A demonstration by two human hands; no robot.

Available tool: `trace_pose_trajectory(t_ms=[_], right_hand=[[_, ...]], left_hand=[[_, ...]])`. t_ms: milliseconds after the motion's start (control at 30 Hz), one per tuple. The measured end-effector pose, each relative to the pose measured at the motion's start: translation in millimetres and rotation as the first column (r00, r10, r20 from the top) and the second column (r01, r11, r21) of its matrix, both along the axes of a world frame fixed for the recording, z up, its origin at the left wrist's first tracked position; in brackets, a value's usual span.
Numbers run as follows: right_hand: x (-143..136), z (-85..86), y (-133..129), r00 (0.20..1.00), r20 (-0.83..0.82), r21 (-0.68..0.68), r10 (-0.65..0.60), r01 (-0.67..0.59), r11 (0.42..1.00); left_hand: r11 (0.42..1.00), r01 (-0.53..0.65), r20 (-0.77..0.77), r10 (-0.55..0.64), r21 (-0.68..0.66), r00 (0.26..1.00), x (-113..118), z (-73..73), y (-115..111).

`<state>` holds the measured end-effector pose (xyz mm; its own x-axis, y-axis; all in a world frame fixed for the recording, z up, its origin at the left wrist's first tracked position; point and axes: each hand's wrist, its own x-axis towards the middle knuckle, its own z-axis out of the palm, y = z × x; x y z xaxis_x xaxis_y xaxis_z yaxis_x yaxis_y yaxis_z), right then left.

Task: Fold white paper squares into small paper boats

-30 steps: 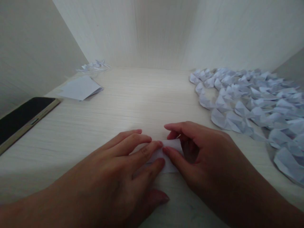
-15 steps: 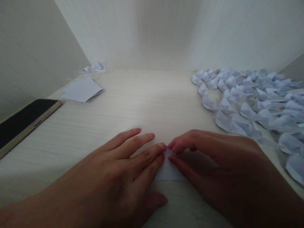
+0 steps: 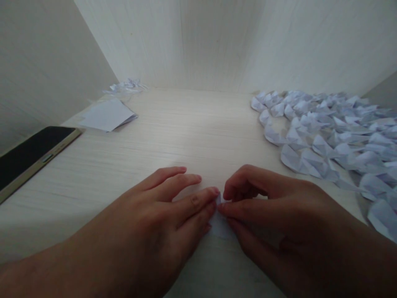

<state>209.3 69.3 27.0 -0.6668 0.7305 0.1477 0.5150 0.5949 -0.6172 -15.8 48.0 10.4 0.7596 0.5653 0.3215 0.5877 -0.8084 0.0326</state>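
Observation:
A small piece of white paper [image 3: 221,227] lies on the pale table between my hands, mostly covered by fingers. My left hand [image 3: 161,219] rests palm down, its fingers stretched out and the foremost tips on the paper's left edge. From the right, my right hand [image 3: 273,211] touches the paper with its fingertips, thumb and forefinger drawn together at its edge, the other fingers curled. A narrow folded part of the paper stands up between the two hands' fingertips.
Many folded white paper pieces [image 3: 307,161] spread over the right side. At the left are a phone [image 3: 34,151], a stack of paper sheets [image 3: 107,116] and white paper scraps [image 3: 128,85]. Pale walls [image 3: 214,45] enclose the table [image 3: 192,132].
My right hand's fingertips have shifted and pinched closer on the paper's edge. My left thumb has drawn in under the hand. The paper's visible part is narrower.

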Motion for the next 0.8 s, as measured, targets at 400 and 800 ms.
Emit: trace_pose_trajectory(t_ms=[400,800], right_hand=[[-3.4,1.8,-1.5,1.0,0.001,0.053,0.005,-0.005,0.999],[-4.2,-3.9,-7.8,0.999,0.047,-0.023,-0.01,0.011,1.0]], left_hand=[[0.999,-0.049,-0.064,0.048,-0.009,0.997,2.2,1.4,-7.8],[0.999,-0.029,-0.062,0.031,0.027,0.998,4.2,-0.8,-11.1]])
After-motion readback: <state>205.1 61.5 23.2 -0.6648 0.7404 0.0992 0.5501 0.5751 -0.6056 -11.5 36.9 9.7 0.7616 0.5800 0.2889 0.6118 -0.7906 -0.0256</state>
